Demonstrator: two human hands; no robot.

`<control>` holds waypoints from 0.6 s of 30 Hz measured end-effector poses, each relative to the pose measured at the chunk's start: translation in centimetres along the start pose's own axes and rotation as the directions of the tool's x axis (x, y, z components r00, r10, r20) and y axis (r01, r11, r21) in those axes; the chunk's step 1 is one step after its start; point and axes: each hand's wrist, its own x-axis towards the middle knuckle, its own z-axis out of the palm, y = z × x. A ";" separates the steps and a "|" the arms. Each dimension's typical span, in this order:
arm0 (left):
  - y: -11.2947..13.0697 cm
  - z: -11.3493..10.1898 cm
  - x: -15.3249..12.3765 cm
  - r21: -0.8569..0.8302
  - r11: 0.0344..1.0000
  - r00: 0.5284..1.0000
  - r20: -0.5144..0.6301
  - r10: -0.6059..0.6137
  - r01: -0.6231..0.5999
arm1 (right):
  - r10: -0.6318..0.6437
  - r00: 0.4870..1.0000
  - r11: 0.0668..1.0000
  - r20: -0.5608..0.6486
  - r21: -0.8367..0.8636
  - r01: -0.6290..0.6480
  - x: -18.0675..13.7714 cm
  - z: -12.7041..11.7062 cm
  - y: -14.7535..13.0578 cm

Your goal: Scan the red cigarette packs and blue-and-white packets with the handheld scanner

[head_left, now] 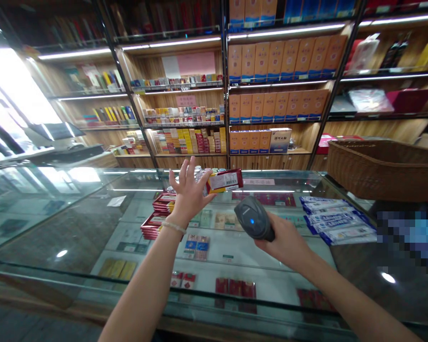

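My left hand (189,192) pinches a red and yellow packet (225,181) at its left end between thumb and forefinger, with the other fingers raised. A white label with a barcode faces me. In my right hand (285,240) is a dark grey barcode scanner (253,219), a blue light glowing on its top. Its head points toward the packet, a short gap apart. Beside my left wrist, stacks of similar red packets (153,225) lie on the glass counter (214,294). Small jars or cans (198,170) stand partly hidden behind my left hand.
Blue and white long packets (337,221) lie fanned on the counter at right, near a brown wicker basket (385,166). A white paper slip (116,201) lies at left. Boxed goods show beneath the glass. Shelves with orange boxes (276,107) and small packs line the back wall.
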 end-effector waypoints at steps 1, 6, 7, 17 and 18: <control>0.0 0.0 0.0 0.004 1.000 1.000 0.002 0.000 0.000 | -0.002 1.000 1.000 0.008 -0.010 0.002 0.0 0.0 0.0; 0.1 -0.1 0.0 0.009 1.000 1.000 0.003 0.004 -0.004 | 0.018 1.000 1.000 0.007 -0.020 -0.018 0.0 -0.1 -0.1; 0.1 -0.1 0.0 0.006 1.000 1.000 0.003 0.005 -0.005 | 0.020 1.000 1.000 0.002 -0.017 -0.020 0.0 -0.1 -0.2; -0.1 0.3 0.0 -0.011 1.000 1.000 0.003 -0.008 0.008 | 0.016 1.000 1.000 -0.003 -0.016 -0.016 -0.1 -0.2 -0.3; -0.1 0.3 0.0 -0.016 1.000 1.000 0.008 -0.010 0.010 | 0.010 1.000 1.000 0.000 -0.015 -0.010 -0.1 -0.2 -0.2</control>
